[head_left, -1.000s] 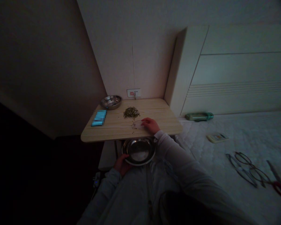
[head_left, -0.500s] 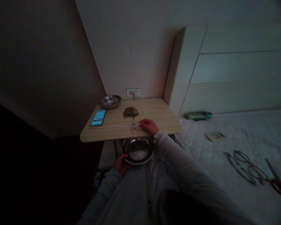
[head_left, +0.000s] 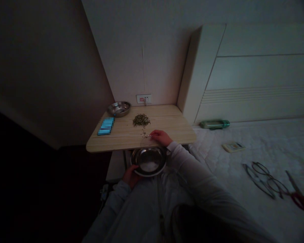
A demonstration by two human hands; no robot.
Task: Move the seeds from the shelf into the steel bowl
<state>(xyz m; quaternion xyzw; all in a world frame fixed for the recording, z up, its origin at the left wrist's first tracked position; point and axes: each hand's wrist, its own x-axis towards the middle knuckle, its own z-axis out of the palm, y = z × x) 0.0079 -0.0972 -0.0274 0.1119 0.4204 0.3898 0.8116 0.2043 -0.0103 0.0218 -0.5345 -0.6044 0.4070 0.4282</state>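
Observation:
My left hand (head_left: 131,176) grips the near-left rim of a metal bowl (head_left: 149,170), held just below the table's front edge. Over the front of the wooden table (head_left: 172,118), my right hand (head_left: 160,136) pinches a small, thin, clear piece (head_left: 145,141), probably plastic; its exact kind is hard to make out. A few loose bits lie just beyond that piece. Farther back is a pile of small dark-green seeds or grains (head_left: 141,120), apart from my fingers.
A second metal bowl (head_left: 119,109) stands at the table's back left, behind a lit phone (head_left: 106,126). On the bed at right lie a green bottle (head_left: 214,124), a small pale box (head_left: 233,146), eyeglasses (head_left: 262,182) and red-handled scissors (head_left: 302,201). A wall socket (head_left: 144,99) sits behind the table.
The clear piece in my right hand has tilted and shifted toward the table's front edge, away from the loose bits. My left hand and the bowl stay nearly in place.

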